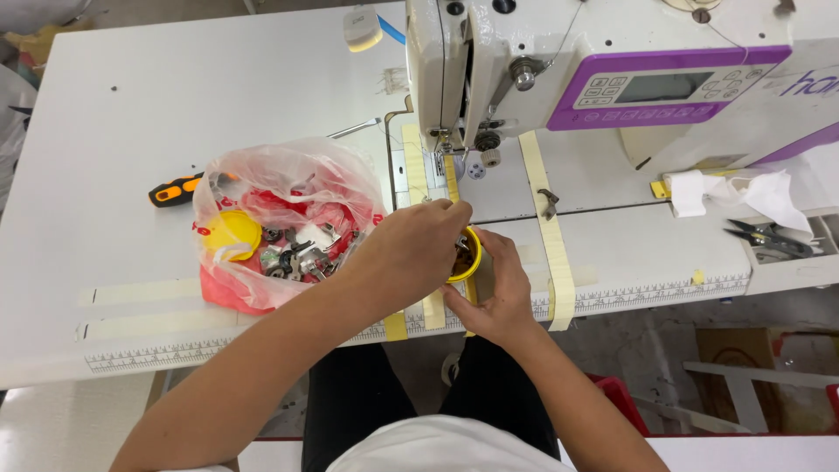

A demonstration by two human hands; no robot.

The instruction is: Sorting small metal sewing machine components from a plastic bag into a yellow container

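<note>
Right hand [495,293] cupping yellow tub [473,253] at table [131,122] edge; left hand [418,246] dipping pinched fingers inside, catch hidden; best keeping tub level, lifting slowly, clear of bag [284,223].

Your forearms are bare, entering from the lower left and lower centre of the frame. Your left hand [411,249] and right hand [498,293] wear nothing. A white top [437,450] shows at the bottom edge above black trousers [358,402].
</note>
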